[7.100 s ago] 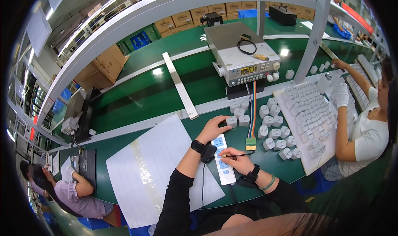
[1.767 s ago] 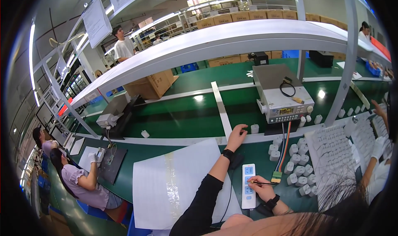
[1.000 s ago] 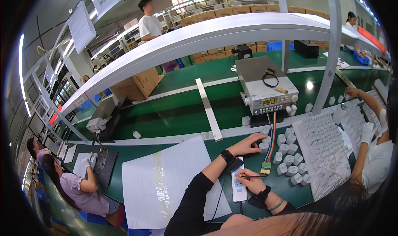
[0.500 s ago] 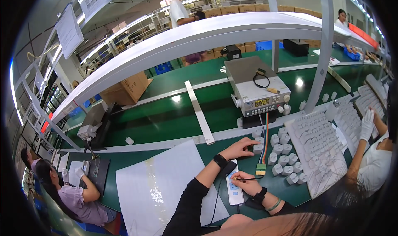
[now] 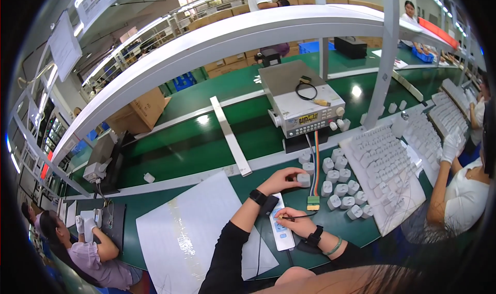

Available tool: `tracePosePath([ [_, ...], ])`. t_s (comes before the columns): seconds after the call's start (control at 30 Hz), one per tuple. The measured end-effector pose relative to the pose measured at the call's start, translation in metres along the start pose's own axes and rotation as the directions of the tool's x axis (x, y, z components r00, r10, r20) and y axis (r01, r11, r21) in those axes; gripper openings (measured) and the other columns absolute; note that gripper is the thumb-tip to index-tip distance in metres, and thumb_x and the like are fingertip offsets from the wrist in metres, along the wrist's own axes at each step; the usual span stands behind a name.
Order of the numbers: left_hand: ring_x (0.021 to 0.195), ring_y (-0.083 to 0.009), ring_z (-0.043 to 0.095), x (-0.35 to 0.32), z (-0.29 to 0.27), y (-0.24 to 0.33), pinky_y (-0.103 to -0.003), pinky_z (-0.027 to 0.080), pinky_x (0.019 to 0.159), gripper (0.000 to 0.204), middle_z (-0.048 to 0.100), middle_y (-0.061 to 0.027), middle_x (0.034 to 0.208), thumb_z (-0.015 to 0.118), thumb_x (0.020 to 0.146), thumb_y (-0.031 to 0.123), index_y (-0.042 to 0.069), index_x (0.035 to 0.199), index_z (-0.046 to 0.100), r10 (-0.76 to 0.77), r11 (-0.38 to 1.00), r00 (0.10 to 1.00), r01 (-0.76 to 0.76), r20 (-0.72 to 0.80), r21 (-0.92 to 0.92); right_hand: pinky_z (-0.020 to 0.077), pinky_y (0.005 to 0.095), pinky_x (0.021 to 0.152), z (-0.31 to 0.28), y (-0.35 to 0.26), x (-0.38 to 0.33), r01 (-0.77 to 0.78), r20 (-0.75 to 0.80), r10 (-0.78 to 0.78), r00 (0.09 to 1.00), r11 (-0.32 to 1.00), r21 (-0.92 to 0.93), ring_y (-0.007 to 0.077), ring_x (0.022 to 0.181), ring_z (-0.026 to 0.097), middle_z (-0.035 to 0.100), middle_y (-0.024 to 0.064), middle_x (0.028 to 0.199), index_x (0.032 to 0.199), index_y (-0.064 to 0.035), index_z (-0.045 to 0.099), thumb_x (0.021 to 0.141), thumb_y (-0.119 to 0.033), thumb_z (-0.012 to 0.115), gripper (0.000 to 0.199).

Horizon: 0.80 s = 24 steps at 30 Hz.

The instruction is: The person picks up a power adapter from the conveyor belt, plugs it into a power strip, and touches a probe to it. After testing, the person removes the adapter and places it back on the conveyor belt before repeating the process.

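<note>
My left hand pinches a small white power adapter at the near side of several like it. Below, my right hand grips a thin black cable by its small gold-coloured end, over the white power strip. Between the hands and the group of white adapters lies a green terminal connector. Its coloured wires run up to a grey bench instrument with a lit display.
A white sheet covers the bench left of my arms. A foam tray of adapters lies to the right, near a co-worker's gloved hand. Another co-worker sits at left. A shelf post rises behind the tray.
My left hand has closed on one adapter and drawn it slightly away from the others. My right hand still holds the cable over the power strip. The whole view has shifted.
</note>
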<state>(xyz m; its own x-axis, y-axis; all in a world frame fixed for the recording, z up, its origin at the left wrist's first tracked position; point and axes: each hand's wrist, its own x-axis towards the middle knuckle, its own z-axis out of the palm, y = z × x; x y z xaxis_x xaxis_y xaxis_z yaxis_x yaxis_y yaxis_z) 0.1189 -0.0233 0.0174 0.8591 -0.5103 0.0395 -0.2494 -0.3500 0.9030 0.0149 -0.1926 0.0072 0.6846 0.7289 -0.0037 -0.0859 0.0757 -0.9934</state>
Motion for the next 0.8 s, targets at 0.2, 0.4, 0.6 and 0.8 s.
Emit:
tracePosePath([
  [0.2, 0.097, -0.0121, 0.058, -0.004, -0.010, -0.006, -0.024, 0.048, 0.076, 0.047, 0.055, -0.0031, 0.118, 0.063, 0.085, 0.005, 0.006, 0.129, 0.047, -0.012, 0.884, 0.918, -0.176, -0.396, -0.434, 0.0425, 0.0176, 0.069, -0.003, -0.004, -0.001, -0.022, 0.002, 0.022, 1.000, 0.999, 0.027, 0.0013, 0.077, 0.052, 0.057, -0.0050, 0.082, 0.103, -0.0049, 0.059, 0.088, -0.009, 0.062, 0.016],
  [0.4, 0.099, -0.0163, 0.060, 0.000, -0.044, -0.029, -0.028, 0.048, 0.086, 0.046, 0.058, -0.0071, 0.115, 0.063, 0.085, 0.005, 0.005, 0.128, 0.047, -0.172, 0.935, 0.794, -0.054, -0.584, -0.349, 0.0410, 0.0176, 0.065, -0.001, -0.002, 0.000, -0.035, 0.012, 0.034, 0.999, 0.994, 0.099, 0.0016, 0.071, 0.047, 0.051, -0.0060, 0.077, 0.101, -0.0057, 0.058, 0.088, -0.010, 0.062, 0.014],
  [0.6, 0.097, -0.0162, 0.061, 0.004, -0.080, -0.072, -0.027, 0.048, 0.083, 0.042, 0.061, -0.0084, 0.109, 0.061, 0.086, 0.007, 0.006, 0.126, 0.049, -0.085, 0.983, 0.729, -0.048, -0.679, -0.175, 0.0431, 0.0192, 0.066, 0.004, -0.013, -0.001, 0.018, 0.013, -0.018, 1.000, 1.000, -0.015, 0.0028, 0.073, 0.050, 0.054, -0.0042, 0.080, 0.102, -0.0065, 0.058, 0.088, -0.010, 0.063, 0.015],
  [0.8, 0.086, -0.0184, 0.059, 0.013, -0.065, -0.076, -0.029, 0.047, 0.081, 0.042, 0.061, -0.0101, 0.102, 0.058, 0.087, 0.010, 0.008, 0.128, 0.050, -0.045, 0.958, 0.706, 0.232, -0.706, 0.170, 0.0464, 0.0223, 0.070, 0.001, -0.006, 0.000, 0.066, 0.028, -0.068, 0.997, 0.996, 0.062, 0.0055, 0.079, 0.055, 0.061, -0.0002, 0.086, 0.102, -0.0060, 0.058, 0.087, -0.010, 0.063, 0.016],
])
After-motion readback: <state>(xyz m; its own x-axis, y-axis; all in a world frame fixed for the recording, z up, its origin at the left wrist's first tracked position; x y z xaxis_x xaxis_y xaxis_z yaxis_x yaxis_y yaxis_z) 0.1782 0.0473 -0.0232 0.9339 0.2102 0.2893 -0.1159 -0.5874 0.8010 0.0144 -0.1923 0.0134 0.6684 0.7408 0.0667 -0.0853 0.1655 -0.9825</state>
